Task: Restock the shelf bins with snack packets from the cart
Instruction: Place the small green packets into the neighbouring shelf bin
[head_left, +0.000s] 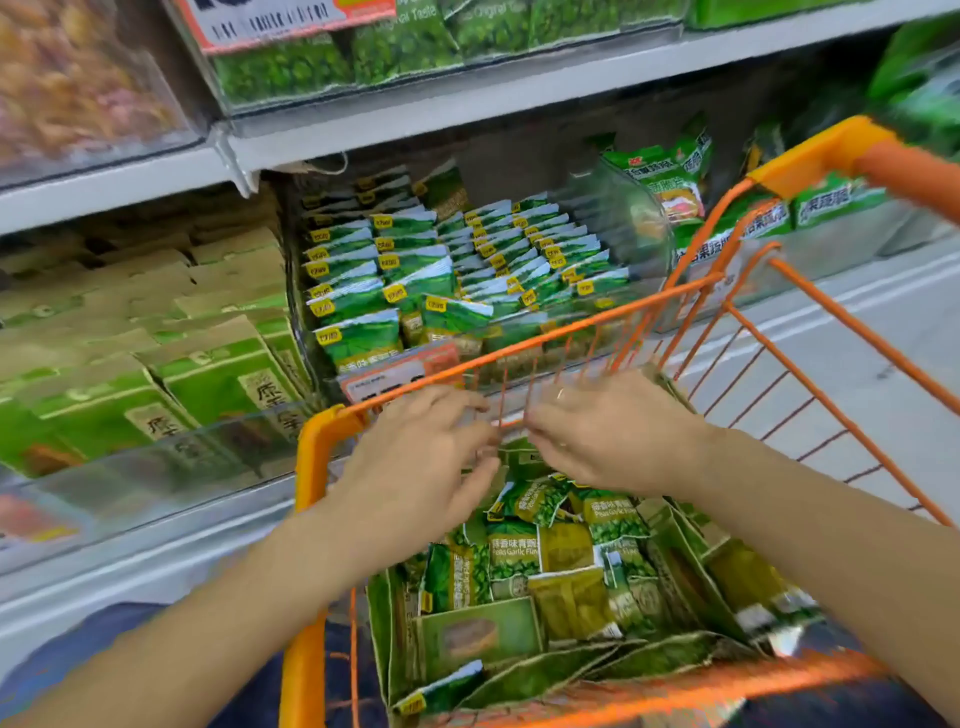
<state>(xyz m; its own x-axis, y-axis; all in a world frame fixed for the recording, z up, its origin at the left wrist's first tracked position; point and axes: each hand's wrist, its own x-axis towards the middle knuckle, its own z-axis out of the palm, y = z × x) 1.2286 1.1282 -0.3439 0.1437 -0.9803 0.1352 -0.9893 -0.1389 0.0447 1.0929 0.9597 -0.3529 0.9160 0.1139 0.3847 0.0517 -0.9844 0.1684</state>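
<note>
hands (511, 441) over cart (317, 441) | snack packets (545, 551) just below fingertips

Green snack packets (540, 551) lie jumbled in the orange cart (317, 452), beside the packed shelf bin (441, 270).

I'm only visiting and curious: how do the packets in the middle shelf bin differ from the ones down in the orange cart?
The shelf bin packets stand in neat overlapping rows, while the cart packets lie jumbled in a green carton. The shelf bin packets show white-and-green tops with yellow tags; the cart packets show pictures of green peas on their faces. Both are small and mostly green.
</note>
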